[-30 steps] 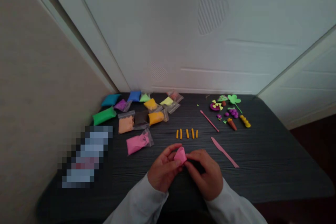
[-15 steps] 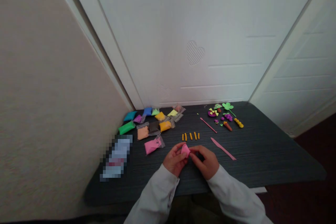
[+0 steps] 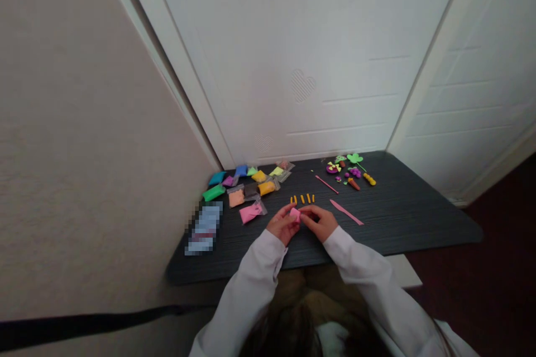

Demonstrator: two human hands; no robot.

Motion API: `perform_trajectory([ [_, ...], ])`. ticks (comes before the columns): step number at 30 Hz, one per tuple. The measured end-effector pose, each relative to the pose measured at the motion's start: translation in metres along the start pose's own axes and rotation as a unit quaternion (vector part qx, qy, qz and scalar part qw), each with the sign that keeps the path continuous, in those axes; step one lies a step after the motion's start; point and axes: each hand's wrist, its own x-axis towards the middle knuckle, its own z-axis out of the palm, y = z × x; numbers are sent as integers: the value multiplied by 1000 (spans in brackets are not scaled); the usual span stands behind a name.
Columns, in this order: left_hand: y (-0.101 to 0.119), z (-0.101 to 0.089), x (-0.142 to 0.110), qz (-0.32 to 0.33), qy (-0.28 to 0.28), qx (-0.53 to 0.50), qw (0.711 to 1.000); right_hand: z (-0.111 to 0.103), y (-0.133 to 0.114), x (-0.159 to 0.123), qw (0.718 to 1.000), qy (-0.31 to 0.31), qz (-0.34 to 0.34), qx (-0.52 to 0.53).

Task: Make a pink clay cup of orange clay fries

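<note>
A small lump of pink modelling clay (image 3: 295, 215) is held between my hands, above the front half of the dark table. My left hand (image 3: 283, 225) is closed on the clay, thumb and fingers around its left side. The fingertips of my right hand (image 3: 320, 222) pinch the lump's right edge. Just beyond my hands lie several short orange-yellow clay strips (image 3: 302, 199) in a row. A pink modelling knife (image 3: 346, 212) rests to the right of my right hand, and a thin pink tool (image 3: 327, 184) lies farther back. An opened bag of pink clay (image 3: 251, 212) is left of my left hand.
Several bags of coloured clay, such as a green one (image 3: 214, 193), cover the table's back left. Finished clay pieces, including a green clover (image 3: 355, 159) and a yellow beaded stick (image 3: 369, 179), sit at the back right. A blurred-out item (image 3: 205, 228) lies at the left edge.
The camera view has tilted down and shifted, so the table appears higher and my lap shows. Both hands stay on the pink clay, whose visible outline looks smaller and more compact.
</note>
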Motion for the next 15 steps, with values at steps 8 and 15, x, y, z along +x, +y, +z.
perform_trajectory([
  [8, 1, 1, 1, 20, 15, -11, 1000, 0, 9, 0, 999, -41, 13, 5],
  [15, 1, 0, 2, 42, 23, -25, 999, -4, -4, -1, 1000, -10, -26, -3],
])
